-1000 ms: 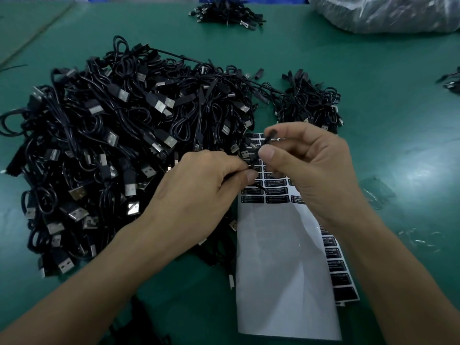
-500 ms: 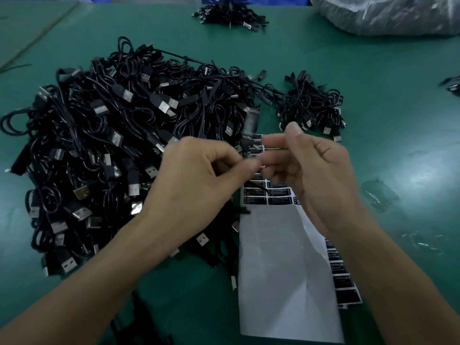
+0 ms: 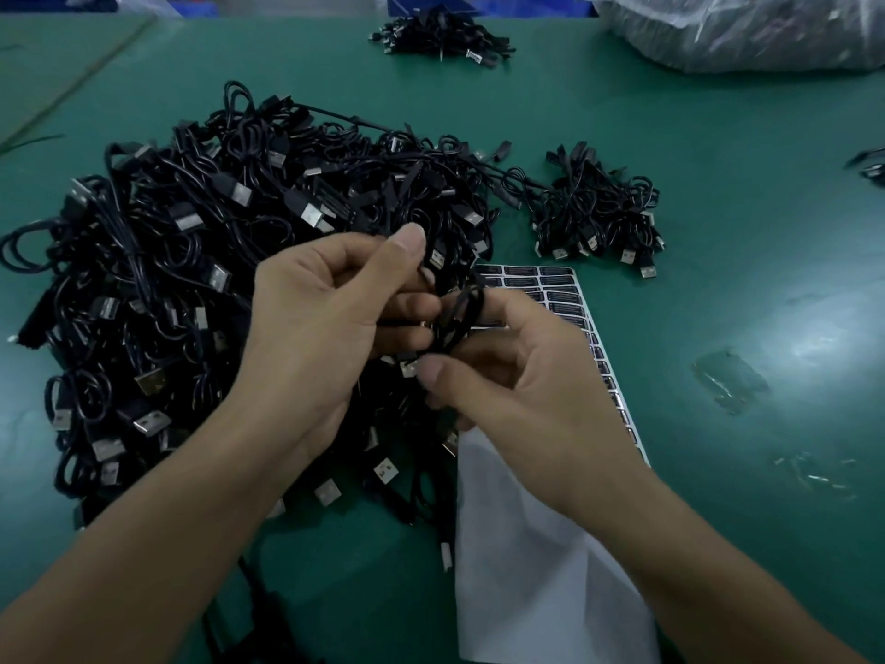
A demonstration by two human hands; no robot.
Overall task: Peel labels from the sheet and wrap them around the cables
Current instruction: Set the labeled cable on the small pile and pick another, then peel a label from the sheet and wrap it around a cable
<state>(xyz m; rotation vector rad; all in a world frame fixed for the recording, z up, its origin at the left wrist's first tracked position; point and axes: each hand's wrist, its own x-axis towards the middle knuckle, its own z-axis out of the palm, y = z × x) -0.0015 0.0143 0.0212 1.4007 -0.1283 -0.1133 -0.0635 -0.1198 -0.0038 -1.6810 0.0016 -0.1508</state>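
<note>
Centre of frame: the left hand (image 3: 330,328) and the right hand (image 3: 517,390) meet above the green tabletop (image 3: 718,194) and hold one black cable (image 3: 462,313) between them.

Left hand: fingers (image 3: 407,306) curled inward onto the cable, thumb raised above them. Right hand: thumb and fingers (image 3: 445,371) pinched on the same cable, which rises from the grip as a short folded loop. A metal plug shows just beside the right thumb; it cannot be determined whether it belongs to the held cable.

Label sheet (image 3: 527,558): lies flat on the tabletop, from right of centre to the lower edge of the frame, beneath the right hand and forearm. Rows of black labels occupy its upper end and run down its right edge. The lower portion is bare white backing.

Large cable pile (image 3: 201,261): fills the left half of the frame, a tangle of black leads with silver USB plugs; its right margin touches the left edge of the sheet.

Small cable pile (image 3: 594,213): right of the large pile, just above the upper end of the sheet.

Far cable bundle (image 3: 440,33): top centre, well apart from both piles.

Plastic bag (image 3: 742,31): upper right corner, translucent; contents not identifiable.

Film scraps (image 3: 730,381): clear pieces on the tabletop at the right of the frame.
</note>
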